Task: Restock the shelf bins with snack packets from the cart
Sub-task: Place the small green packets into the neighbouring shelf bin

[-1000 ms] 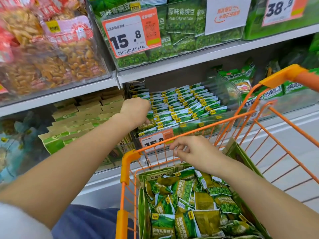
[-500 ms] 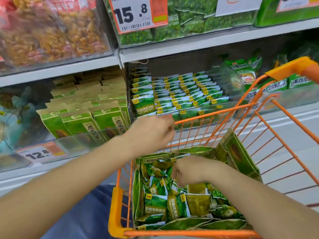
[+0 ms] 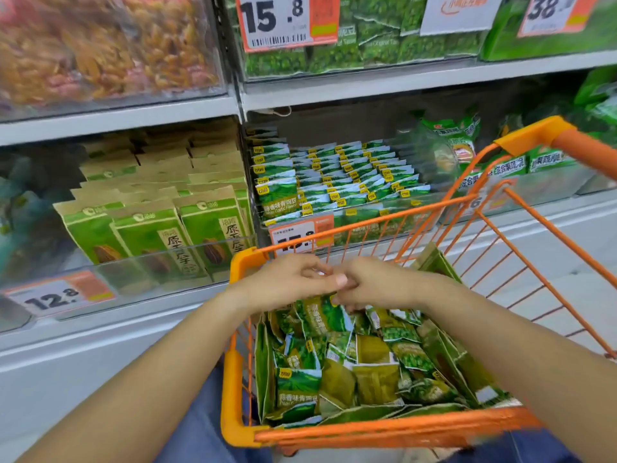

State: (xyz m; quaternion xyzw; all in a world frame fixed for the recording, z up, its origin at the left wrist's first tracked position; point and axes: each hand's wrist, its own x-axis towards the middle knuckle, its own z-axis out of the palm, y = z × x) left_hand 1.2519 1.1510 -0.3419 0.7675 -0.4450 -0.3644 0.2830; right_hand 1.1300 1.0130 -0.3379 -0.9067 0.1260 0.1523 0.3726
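Note:
My two hands meet over the far end of the orange cart (image 3: 384, 426). My right hand (image 3: 377, 285) grips a green snack packet (image 3: 322, 317) that hangs just below the fingers. My left hand (image 3: 287, 282) lies against it with curled fingers and the thumb stretched across; whether it also holds the packet is hidden. Several loose green packets (image 3: 367, 372) fill the cart beneath. Straight behind the cart, the clear shelf bin (image 3: 427, 195) holds neat rows of the same packets.
A bin of kraft-and-green seed bags (image 3: 150, 228) stands left of the target bin, with a 12.8 price tag (image 3: 56, 295). The upper shelf (image 3: 367, 85) carries more bins with price cards. The cart's orange frame (image 3: 534, 135) rises at the right.
My left hand came back from the shelf bin down to the cart and now touches my right hand. My right hand lifted slightly from the packet pile, holding a packet.

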